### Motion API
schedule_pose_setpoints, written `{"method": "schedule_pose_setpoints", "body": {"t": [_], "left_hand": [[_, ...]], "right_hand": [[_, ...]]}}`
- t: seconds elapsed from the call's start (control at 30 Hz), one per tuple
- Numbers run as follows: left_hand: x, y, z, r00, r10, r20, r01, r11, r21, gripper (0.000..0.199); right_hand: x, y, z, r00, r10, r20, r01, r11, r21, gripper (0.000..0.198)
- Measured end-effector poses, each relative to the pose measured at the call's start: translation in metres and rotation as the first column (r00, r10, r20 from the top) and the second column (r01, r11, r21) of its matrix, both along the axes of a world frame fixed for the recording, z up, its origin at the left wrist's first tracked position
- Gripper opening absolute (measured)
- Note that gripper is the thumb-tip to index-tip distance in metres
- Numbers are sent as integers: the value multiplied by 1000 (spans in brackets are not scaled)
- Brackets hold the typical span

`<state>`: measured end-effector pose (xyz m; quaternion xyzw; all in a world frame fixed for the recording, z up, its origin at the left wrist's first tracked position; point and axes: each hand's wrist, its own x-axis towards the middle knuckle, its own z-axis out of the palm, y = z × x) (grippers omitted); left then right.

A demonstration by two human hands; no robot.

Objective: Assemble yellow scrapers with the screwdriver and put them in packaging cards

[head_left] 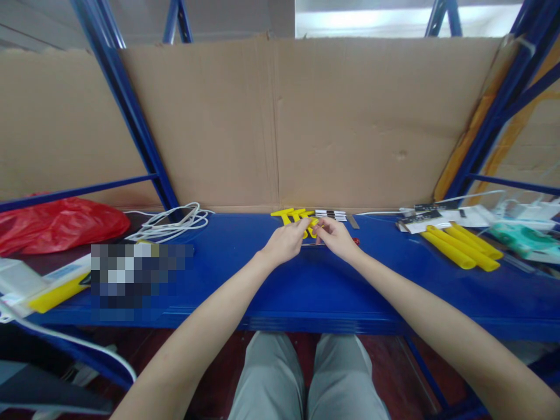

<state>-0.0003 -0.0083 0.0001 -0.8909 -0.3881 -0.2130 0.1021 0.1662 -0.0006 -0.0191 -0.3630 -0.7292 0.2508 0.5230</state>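
Over the back middle of the blue table, my left hand (287, 240) is closed around a yellow plastic piece (313, 223) that shows between my two hands. My right hand (336, 235) meets it from the other side, thumb and fingers pinched together. Whatever small part sits in that pinch is too small to make out. Just behind my left hand lie several yellow T-shaped pieces (283, 214). A thin rod runs below my hands, and a small red item (356, 241) shows beside my right hand.
White strips with black bands (331, 215) and a flat metal strip (352, 221) lie behind my hands. Yellow tubes (455, 248) rest at right, a coiled white cable (184, 221) and red bag (65, 224) at left. Cardboard (280, 122) stands along the table's back.
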Motion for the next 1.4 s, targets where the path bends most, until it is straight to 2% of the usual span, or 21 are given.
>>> {"method": "schedule_pose_setpoints", "body": {"t": [0.47,0.6,0.8,0.93,1.27,1.4], "left_hand": [[4,-6,4,999,50,16,-50,998,-27,41],[5,-7,5,998,59,13,-59,998,-38,39],[6,-7,5,998,53,24,-51,997,-49,38],[6,-6,4,998,38,41,-35,997,-71,35],[6,-5,4,998,29,50,-23,993,-116,35],[2,-1,4,996,76,51,-69,991,-118,35]], "right_hand": [[1,-4,5,999,-22,26,20,998,56,21],[2,-4,5,997,-47,60,40,993,115,17],[4,-3,5,968,-193,162,125,925,359,14],[6,-3,5,943,-248,221,123,879,461,14],[8,-3,5,912,-284,297,102,857,505,13],[9,-6,6,878,-307,367,86,856,510,15]]}}
